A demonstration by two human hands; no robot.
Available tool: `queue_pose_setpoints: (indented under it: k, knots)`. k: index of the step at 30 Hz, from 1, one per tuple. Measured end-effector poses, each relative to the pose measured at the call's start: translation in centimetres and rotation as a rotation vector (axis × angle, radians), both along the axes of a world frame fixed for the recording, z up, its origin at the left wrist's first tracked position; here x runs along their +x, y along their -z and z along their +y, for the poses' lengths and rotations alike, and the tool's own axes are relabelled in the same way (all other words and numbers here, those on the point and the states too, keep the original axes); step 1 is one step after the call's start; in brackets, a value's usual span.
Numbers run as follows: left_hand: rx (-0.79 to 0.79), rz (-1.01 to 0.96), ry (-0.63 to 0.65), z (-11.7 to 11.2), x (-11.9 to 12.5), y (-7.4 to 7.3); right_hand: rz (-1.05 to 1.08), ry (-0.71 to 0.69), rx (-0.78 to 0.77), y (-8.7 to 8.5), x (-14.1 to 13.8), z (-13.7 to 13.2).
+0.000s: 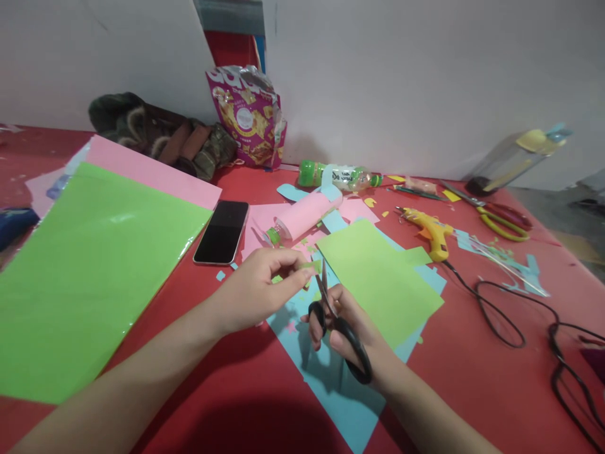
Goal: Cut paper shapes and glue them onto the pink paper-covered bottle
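Between the thumb and fingers of my left hand (271,284) is a small piece of green paper (311,267). My right hand (350,321) grips a pair of black-handled scissors (352,347), their blades parted and pointing up beside the green piece. I cannot tell whether the blades touch it. Beneath both hands lies blue paper (350,410) strewn with small green and pink scraps. A larger green sheet (382,277) rests on it, right of the scissors. Just beyond my left hand is a bottle wrapped in pink paper (307,216), lying on its side.
At left are a phone (221,232) and large green paper (94,277) in clear wrapping. A yellow glue gun (432,233), its black cord (496,328), and red-and-yellow-handled scissors (503,221) lie right. Behind stand a snack bag (250,120) and a lying green-labelled bottle (340,176).
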State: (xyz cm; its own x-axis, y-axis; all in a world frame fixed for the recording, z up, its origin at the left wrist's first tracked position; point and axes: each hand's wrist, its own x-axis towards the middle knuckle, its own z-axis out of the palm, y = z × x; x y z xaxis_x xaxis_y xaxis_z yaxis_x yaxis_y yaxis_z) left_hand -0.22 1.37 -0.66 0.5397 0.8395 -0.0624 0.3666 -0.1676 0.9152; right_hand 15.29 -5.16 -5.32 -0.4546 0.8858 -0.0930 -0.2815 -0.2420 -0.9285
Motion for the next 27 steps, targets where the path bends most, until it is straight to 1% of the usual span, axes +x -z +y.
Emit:
queue_pose_setpoints:
  k: [10,16,27]
  knots:
    - [0.009,0.013,0.048,-0.05,-0.1,-0.15,0.002,-0.008,0.01,-0.46,0.0,0.08]
    - [-0.005,0.024,0.081,-0.04,-0.13,-0.14,0.025,-0.017,0.022,-0.38,0.04,0.1]
    - [0.018,0.045,0.128,0.13,-0.3,-0.34,0.059,-0.037,0.057,-0.49,0.05,0.21]
